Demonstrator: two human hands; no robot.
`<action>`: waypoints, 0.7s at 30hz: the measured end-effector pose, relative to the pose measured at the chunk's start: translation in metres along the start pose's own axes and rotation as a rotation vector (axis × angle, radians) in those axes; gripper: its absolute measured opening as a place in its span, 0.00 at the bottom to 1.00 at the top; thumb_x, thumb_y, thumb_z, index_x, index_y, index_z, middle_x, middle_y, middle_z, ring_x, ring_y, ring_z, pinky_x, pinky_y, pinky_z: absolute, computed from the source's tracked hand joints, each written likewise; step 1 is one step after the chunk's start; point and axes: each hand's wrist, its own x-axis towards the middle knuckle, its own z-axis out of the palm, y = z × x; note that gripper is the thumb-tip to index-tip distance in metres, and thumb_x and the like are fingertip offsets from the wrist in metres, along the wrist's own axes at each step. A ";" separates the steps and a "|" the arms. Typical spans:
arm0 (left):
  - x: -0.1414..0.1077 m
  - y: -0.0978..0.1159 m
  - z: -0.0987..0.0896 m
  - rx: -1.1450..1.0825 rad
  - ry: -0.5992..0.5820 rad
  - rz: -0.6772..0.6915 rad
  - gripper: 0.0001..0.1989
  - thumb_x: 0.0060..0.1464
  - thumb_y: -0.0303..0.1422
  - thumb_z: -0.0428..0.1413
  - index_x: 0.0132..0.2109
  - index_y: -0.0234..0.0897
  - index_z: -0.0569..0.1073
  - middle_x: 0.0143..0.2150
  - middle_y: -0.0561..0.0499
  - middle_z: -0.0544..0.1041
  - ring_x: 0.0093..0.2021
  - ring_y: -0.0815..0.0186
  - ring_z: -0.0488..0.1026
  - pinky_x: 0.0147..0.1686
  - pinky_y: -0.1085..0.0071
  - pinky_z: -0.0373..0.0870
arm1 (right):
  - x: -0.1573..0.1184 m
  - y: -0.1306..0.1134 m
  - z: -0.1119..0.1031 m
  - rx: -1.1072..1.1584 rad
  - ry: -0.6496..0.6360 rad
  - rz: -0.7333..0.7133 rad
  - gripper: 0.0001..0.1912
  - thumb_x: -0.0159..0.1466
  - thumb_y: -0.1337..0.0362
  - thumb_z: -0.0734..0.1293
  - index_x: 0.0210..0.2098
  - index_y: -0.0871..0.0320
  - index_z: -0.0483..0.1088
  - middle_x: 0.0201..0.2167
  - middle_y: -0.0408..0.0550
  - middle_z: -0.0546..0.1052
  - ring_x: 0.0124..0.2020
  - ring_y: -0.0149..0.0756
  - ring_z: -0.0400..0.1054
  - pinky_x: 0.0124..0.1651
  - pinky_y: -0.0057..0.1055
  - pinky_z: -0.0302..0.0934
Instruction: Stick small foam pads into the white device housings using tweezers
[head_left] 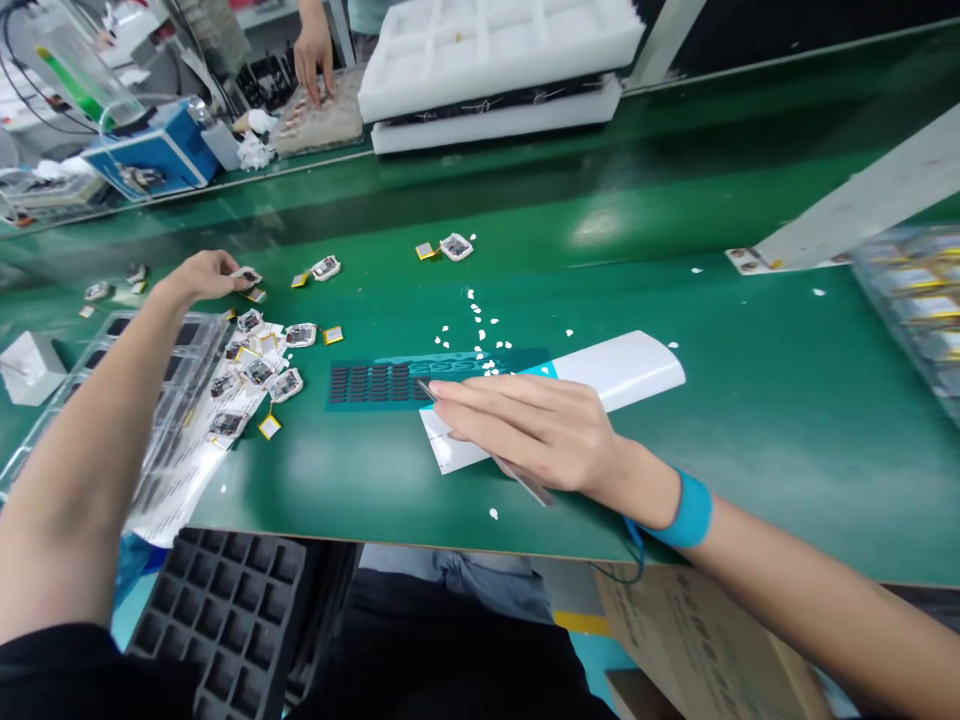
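Observation:
My left hand (204, 278) pinches a small white-rimmed circuit module (246, 279) at the back left, with a flat battery (256, 295) hanging at it. My right hand (536, 425) is closed around metal tweezers (531, 487), whose tips point left. They are over a blue-green sheet (337, 404) with rows of small black stickers (373, 382). Beneath that hand lies a curled white sheet (626, 370). Little white paper bits (480, 335) are scattered behind it. Several more modules (286, 385) with yellow-edged batteries (270, 427) lie below my left hand, some on printed paper (176, 490).
At left stands a clear compartment tray (180, 365) beside a small white box (31, 368). White foam trays (495, 60) are stacked at the back, near another person's hand (313, 60). A post (862, 190) rises at right, by a tray of batteries (919, 280).

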 end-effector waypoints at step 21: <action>-0.195 0.120 0.175 -0.668 -0.330 0.219 0.13 0.69 0.44 0.59 0.42 0.38 0.72 0.25 0.56 0.70 0.22 0.69 0.67 0.22 0.73 0.64 | -0.009 -0.013 0.011 0.133 -0.105 0.402 0.04 0.75 0.64 0.67 0.44 0.59 0.72 0.32 0.41 0.83 0.29 0.25 0.76 0.29 0.20 0.66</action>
